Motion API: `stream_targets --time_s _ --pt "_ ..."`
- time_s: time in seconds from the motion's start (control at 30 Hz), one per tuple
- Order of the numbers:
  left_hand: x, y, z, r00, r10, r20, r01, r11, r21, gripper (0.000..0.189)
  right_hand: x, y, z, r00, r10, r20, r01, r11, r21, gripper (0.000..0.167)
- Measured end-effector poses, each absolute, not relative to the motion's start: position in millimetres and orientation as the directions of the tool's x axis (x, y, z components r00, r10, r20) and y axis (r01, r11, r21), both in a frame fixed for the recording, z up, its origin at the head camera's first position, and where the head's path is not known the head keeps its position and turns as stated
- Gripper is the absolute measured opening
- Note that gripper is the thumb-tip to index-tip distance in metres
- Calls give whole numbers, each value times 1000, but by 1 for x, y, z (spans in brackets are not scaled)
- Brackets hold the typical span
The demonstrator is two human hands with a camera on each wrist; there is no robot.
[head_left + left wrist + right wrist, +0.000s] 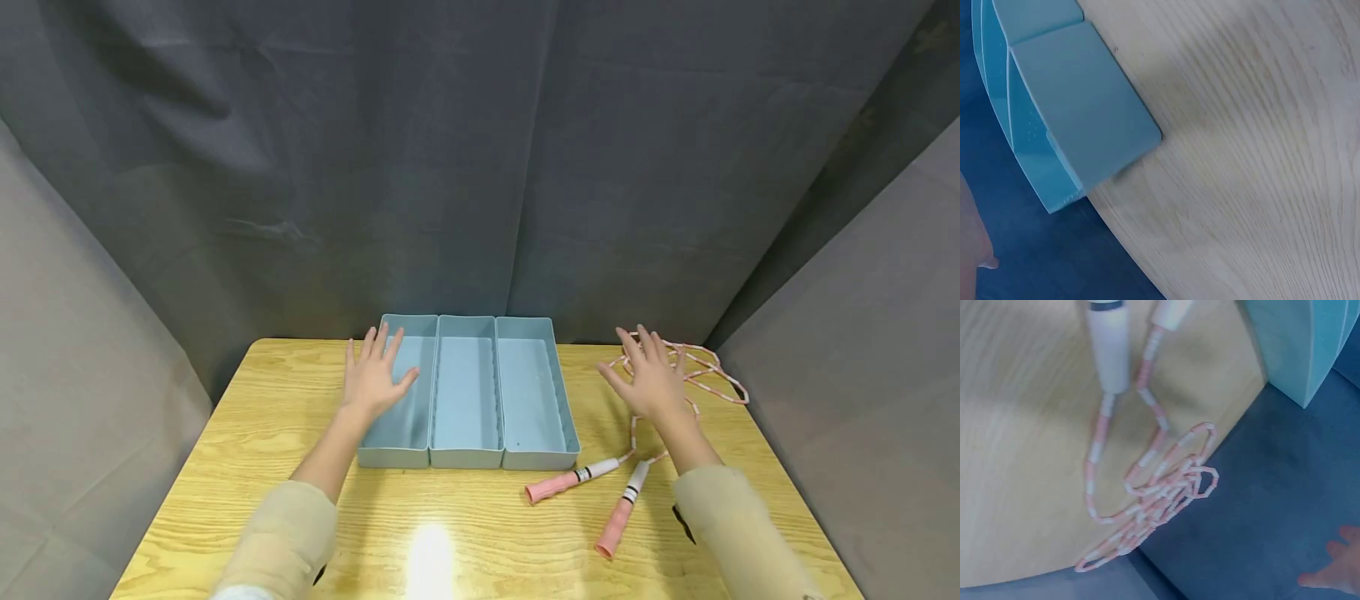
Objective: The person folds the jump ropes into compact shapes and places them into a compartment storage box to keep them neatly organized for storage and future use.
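With a rope [1159, 507] like this, I'd go low and slow: pinch the handles [553, 487] first, since they look way easier to hold than the beaded loops, then gather the rest loosely so nothing snags. Part of it seems to lap over the table [247, 467] edge, so I'd lift, not drag. It's lying right of the three trays [467, 460], handles at the near end, loops toward the far right corner.

Pose-wise, the right grip [651, 379] hovers with fingers spread, nothing in it, apart from the rope. The left grip [371, 379] is equally empty and splayed, over the left tray [393, 458].
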State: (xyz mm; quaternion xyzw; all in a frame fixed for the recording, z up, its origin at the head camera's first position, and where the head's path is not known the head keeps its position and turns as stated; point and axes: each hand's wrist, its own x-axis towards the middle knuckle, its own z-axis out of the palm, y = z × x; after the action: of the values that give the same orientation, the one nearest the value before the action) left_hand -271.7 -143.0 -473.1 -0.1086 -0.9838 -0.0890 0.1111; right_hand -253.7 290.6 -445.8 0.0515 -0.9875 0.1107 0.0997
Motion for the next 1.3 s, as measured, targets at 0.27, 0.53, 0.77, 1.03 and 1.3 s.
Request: stream_targets --time_s 0.27,0.53,0.77,1.03,1.3 --pt "-262 -122 -480 -893 259 367 329 933 142 65 -240 298 -463 -936 -69 346 -156 960 -232 65" --pt "-252 -105 -491 -811 352 468 441 893 93 57 -226 306 -482 -896 -33 443 -161 954 -255 60" --pt "-244 -92 -500 -761 423 492 512 857 55 56 -211 312 -501 -860 56 507 -140 930 -340 55" --pt "-234 -73 -509 -677 505 535 592 806 -12 53 -195 318 -514 -849 165 502 -57 916 -396 49" --pt "-221 -52 -524 -562 536 630 660 750 -49 48 -182 322 -529 -849 207 486 -13 912 -411 48"
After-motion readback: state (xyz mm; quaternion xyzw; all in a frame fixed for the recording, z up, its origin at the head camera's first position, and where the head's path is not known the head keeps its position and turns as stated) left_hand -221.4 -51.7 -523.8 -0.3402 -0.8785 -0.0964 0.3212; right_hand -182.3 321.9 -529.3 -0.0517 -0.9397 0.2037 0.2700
